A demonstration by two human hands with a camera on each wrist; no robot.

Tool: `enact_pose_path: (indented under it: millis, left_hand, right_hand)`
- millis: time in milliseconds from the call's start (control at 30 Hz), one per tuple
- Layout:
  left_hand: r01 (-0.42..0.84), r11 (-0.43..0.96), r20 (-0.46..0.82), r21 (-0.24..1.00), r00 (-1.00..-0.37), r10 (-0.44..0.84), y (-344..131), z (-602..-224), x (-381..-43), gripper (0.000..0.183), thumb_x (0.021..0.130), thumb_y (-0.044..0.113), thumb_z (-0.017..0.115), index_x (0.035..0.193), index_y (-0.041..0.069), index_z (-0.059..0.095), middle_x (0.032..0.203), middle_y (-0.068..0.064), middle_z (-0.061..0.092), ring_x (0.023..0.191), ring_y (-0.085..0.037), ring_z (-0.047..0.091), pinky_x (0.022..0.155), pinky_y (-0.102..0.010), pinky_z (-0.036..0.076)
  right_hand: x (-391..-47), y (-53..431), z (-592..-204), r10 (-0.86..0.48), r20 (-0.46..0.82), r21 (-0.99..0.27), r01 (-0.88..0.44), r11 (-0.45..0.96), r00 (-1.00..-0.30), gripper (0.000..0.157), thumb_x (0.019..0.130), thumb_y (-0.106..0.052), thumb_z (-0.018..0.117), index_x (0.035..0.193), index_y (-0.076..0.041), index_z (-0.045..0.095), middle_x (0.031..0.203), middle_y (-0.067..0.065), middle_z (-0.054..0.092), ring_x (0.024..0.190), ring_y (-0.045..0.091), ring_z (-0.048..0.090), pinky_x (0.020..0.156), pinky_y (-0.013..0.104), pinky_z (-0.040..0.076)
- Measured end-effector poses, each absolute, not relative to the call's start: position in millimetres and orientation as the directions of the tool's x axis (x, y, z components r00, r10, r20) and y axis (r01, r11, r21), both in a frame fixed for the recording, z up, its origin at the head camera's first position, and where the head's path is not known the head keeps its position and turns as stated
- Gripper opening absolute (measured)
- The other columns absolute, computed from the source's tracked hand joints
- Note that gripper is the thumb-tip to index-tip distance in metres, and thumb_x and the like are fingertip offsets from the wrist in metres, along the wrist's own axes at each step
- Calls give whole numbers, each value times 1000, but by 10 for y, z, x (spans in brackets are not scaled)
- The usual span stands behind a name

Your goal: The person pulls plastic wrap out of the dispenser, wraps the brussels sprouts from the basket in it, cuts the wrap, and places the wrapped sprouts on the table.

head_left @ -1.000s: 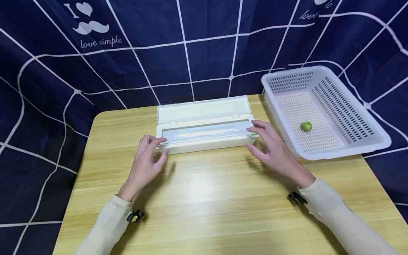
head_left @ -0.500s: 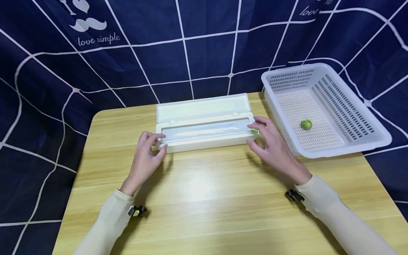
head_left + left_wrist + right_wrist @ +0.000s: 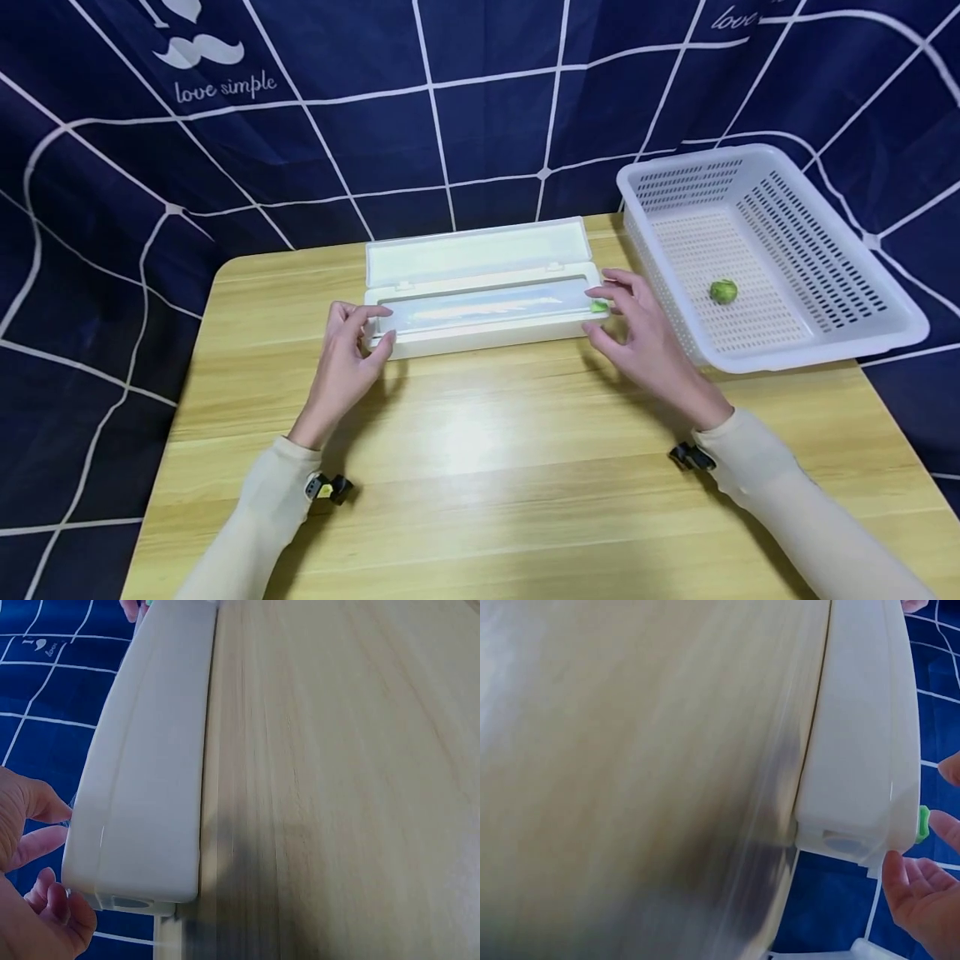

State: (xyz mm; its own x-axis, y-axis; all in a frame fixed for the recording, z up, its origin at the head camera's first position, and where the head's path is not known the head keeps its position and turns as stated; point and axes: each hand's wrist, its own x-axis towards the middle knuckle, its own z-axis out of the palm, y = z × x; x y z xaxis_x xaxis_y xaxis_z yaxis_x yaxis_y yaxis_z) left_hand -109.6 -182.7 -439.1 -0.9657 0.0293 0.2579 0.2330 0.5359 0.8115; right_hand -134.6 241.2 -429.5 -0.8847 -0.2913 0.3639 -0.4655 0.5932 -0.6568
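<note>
A long white cling film dispenser box (image 3: 480, 335) lies across the table, its hinged lid (image 3: 478, 252) raised at the back. Shiny clear film (image 3: 487, 307) stretches over its opening. At the left end my left hand (image 3: 345, 367) has its index fingertip on the film near the corner and its thumb by the front edge, the two apart. My right hand (image 3: 648, 350) is at the right end beside a small green slider (image 3: 599, 307). In the right wrist view an index fingertip touches the slider (image 3: 923, 824), while the other fingers curve by the box's end.
A white perforated plastic basket (image 3: 832, 354) stands at the right, close to the right forearm. Inside it lies a small round green vegetable (image 3: 723, 291), like a Brussels sprout. The wooden table (image 3: 465, 483) meets a dark blue gridded curtain (image 3: 487, 125) behind.
The head view has shifted slightly. My right hand has moved a little off the film toward the box's right end, leaving the green slider more visible. My left hand has barely moved.
</note>
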Motion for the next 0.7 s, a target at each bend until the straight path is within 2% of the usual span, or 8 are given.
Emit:
enact_pose_path:
  millis: [167, 300, 433, 700]
  left_hand:
    - [180, 480, 218, 859, -976, -24, -1796, -4400, -1118, 31, 94, -1, 78, 124, 6, 75, 102, -14, 42, 81, -23, 44, 67, -23, 38]
    - [164, 460, 209, 873, -977, -48, -1783, -4406, -1136, 27, 93, -1, 78, 120, 4, 77, 99, -14, 42, 81, -23, 44, 67, -23, 39]
    - [143, 452, 191, 880, -980, -62, -1782, -4413, -1156, 24, 94, 1, 79, 118, 4, 77, 99, -12, 42, 83, -22, 44, 68, -24, 39]
    - [122, 363, 162, 924, -983, -83, -1788, -4451, -1188, 19, 94, -1, 77, 113, 2, 78, 96, -12, 39, 87, -22, 40, 69, -25, 34]
  right_hand:
    - [-1381, 2413, -4290, -268, 344, -683, -435, 587, -900, 37, 96, -3, 83, 131, -1, 70, 160, 22, 44, 115, 38, 63, 96, 51, 54]
    - [-1414, 2414, -4311, -254, 342, -697, -426, 577, -905, 31, 96, -2, 82, 125, 0, 72, 155, 22, 46, 116, 34, 61, 101, 36, 52]
    - [-1430, 2418, -4338, -252, 351, -695, -431, 575, -902, 28, 96, -1, 82, 122, 1, 73, 154, 23, 47, 114, 33, 61, 99, 23, 48]
    - [-1460, 2412, -4350, -233, 326, -711, -400, 578, -916, 22, 99, -4, 80, 120, -1, 74, 155, 23, 47, 106, 31, 62, 89, 23, 50]
